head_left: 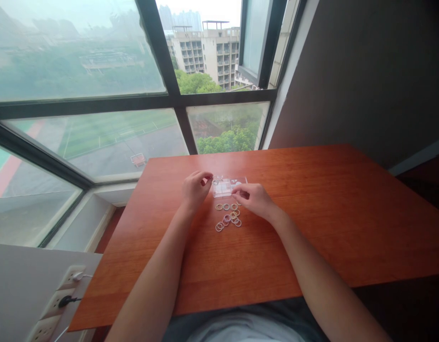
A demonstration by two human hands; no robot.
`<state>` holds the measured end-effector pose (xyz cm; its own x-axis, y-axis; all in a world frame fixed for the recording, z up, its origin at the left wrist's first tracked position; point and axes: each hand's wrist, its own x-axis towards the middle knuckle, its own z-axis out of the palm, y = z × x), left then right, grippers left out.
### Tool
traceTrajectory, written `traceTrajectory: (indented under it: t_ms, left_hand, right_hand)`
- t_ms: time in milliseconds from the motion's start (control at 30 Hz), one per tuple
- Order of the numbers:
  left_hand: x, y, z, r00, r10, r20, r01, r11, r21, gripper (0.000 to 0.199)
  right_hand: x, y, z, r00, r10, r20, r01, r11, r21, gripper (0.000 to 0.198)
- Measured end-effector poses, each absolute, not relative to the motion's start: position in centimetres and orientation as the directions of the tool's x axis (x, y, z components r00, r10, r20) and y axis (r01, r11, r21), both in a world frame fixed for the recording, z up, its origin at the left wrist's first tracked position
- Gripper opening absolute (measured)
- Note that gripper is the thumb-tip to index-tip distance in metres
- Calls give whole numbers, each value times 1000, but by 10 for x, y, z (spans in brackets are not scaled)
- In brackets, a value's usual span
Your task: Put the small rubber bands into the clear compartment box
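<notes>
A small clear plastic box (222, 188) with compartments stands on the table, its transparent lid (243, 180) apparently folded back behind it. My left hand (197, 191) is at the box's left side. Its thumb and fingers are pinched together at the back left corner, and what they hold is too small to make out. My right hand (254, 197) has its fingertips closed on the box's right front edge. Just in front of the box lie several thin rings (226, 218) in pale yellow, white, grey and lilac, some overlapping. One is partly hidden by my right hand.
The reddish-brown wooden table (322, 223) reaches far to the right. Dark-framed windows (180, 100) rise behind and to the left, and a grey wall (365, 76) stands at the right. Wall sockets (55, 301) with plugged-in cables are low at the left.
</notes>
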<state>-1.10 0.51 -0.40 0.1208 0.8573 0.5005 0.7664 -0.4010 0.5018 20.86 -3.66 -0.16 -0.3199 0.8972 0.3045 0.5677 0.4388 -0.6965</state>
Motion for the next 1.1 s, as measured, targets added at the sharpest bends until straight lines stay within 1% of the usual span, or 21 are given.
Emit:
traceTrajectory:
  t_ms: [133,367,467,633,733,800,1000,1100]
  left_hand:
    - [-8,5,-8,117,882,456,772,-370,517,14]
    - [-11,4,-4,80,887,456,747,-356,562,13]
    - [-11,4,-4,82,888,452,739,-358,571,12]
    - [-10,3,-4,100,875,473,727,-389,566,12]
    - [-7,1,-2,130,868,480,704,-421,572,13]
    - [-5,0,-1,149,866,477,690,-437,577,14]
    - [-3,-1,0,201,864,461,673,-464,576,14]
    - [-3,-1,-1,201,864,461,675,-463,574,14]
  right_hand:
    - [208,-37,-2,-327,900,287,568,430,-702,11]
    - [217,-34,-1,-317,911,262,633,410,-657,12]
    - [225,-34,0,-348,913,213,699,404,-590,12]
    - [227,-36,-3,-436,896,81,782,422,-458,12]
    - [223,-38,-5,-430,902,40,824,410,-391,13]
    - [220,-38,-6,-422,906,39,839,407,-360,12]
    - [217,-39,-6,-424,903,69,833,419,-360,8]
    - [216,-39,-1,-415,903,116,810,424,-405,8]
